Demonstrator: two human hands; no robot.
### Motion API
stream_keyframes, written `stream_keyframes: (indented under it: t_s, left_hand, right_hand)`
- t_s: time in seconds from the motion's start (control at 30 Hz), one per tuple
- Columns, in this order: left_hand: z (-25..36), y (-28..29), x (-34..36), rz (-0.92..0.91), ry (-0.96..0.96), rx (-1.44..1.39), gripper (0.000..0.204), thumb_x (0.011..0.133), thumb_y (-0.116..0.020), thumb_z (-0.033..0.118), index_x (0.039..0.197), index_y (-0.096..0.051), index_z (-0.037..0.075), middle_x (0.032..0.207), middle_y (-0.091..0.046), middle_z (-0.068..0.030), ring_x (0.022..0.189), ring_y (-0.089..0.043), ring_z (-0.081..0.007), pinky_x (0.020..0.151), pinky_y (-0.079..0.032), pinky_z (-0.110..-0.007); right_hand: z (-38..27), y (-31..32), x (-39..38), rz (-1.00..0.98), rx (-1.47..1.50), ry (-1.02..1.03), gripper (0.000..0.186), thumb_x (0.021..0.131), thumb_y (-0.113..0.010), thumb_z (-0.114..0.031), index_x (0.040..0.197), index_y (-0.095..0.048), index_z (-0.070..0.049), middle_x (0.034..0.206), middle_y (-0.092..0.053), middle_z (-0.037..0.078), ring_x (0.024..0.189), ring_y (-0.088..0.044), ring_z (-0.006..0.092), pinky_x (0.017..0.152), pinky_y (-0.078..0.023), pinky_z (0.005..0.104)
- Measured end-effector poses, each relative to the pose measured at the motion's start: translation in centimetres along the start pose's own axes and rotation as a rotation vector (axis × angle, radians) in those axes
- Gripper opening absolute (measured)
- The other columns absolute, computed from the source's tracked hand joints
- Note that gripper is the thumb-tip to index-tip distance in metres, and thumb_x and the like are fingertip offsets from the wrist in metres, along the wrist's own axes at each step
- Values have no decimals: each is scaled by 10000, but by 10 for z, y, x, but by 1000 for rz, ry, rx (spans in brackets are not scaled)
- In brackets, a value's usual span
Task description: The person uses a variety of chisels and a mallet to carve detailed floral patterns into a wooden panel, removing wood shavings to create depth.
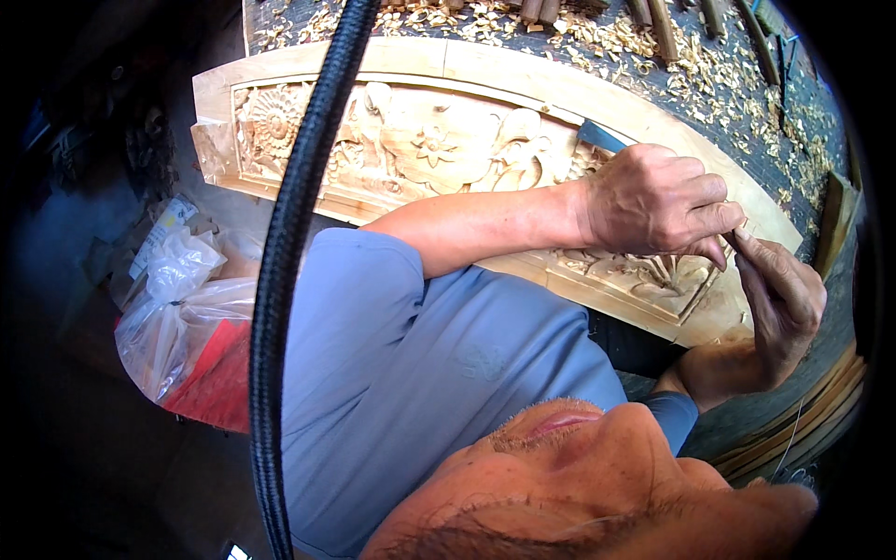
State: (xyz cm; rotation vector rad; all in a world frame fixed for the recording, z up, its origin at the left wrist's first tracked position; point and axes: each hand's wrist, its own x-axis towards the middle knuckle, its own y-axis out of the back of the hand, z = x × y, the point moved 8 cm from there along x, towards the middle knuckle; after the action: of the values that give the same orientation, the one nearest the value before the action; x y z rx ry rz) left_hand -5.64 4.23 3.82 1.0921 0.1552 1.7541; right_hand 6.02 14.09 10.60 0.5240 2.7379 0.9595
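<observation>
My left hand (658, 201) is curled closed above the right part of a pale carved wooden panel (434, 140) with flowers and scrollwork in relief. Its fingertips meet my right hand (779, 289), which pinches a thin dark item (737, 250) at the panel's right end; what that item is, I cannot make out. A blue flat piece (597, 138) shows behind my left fist on the panel, partly hidden. What my left fingers grip is hidden.
Wood shavings and wooden-handled tools (663, 28) lie on the dark bench behind the panel. A tied clear plastic bag (182, 308) with red material is at left. Curved wooden strips (784, 429) lie lower right. A black braided cord (289, 233) crosses the view.
</observation>
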Motion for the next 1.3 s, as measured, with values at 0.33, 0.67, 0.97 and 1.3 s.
stream_keyframes:
  t_s: [0.33, 0.67, 0.97, 1.3]
  left_hand:
    - [-7, 4, 0, 45, 98, 9, 432, 803, -812, 610, 922, -702, 210, 737, -523, 36, 622, -613, -149, 537, -488, -326]
    - [-13, 10, -3, 95, 149, -52, 315, 744, -890, 416, 899, -715, 205, 730, -558, 29, 637, -638, -178, 535, -484, -359]
    - [-19, 24, -10, 120, 195, 23, 344, 638, -896, 357, 883, -724, 188, 723, -563, 14, 616, -621, -206, 535, -458, -372]
    - [-2, 9, -1, 39, 17, -62, 404, 822, -848, 467, 1072, -733, 170, 821, -606, 26, 687, -643, -176, 577, -510, -341]
  right_hand:
    - [0, -1, 6, 8, -41, 52, 371, 810, -829, 141, 1177, -801, 90, 944, -804, 225, 843, -811, 266, 737, -604, 308]
    - [-5, -8, 13, 31, -58, 84, 350, 796, -835, 126, 1141, -812, 78, 922, -798, 217, 830, -808, 262, 730, -591, 303]
    - [8, -25, 24, 52, 146, 93, 356, 807, -827, 162, 1155, -805, 94, 933, -806, 229, 866, -821, 274, 742, -613, 306]
    - [-8, -3, 5, 19, -14, 30, 340, 825, -811, 158, 1161, -794, 113, 919, -795, 232, 836, -814, 280, 733, -607, 317]
